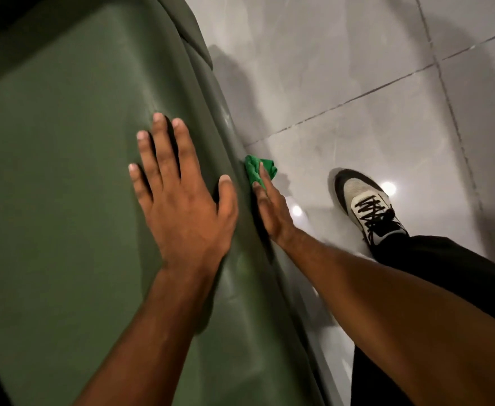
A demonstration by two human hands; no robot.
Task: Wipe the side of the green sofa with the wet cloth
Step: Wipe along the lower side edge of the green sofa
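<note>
Right at the left of the frame, the green sofa (pixel 64 171) fills most of the view, its broad top surface running from upper left down to the bottom centre. The left hand (pixel 179 197) lies flat on that surface at centre frame, fingers spread, palm down, grasping nothing. Just to its right, over the sofa's rounded edge, the right hand (pixel 269 209) presses the wet cloth (pixel 259 171) against the sofa's side, fingers laid flat over it rather than clenched; the bright green cloth pokes out beyond the fingertips. Further right, grey floor tiles (pixel 357 68) shine with reflected lights, and a pale shoe (pixel 366 206) with black laces stands below a black trouser leg (pixel 460 268).
</note>
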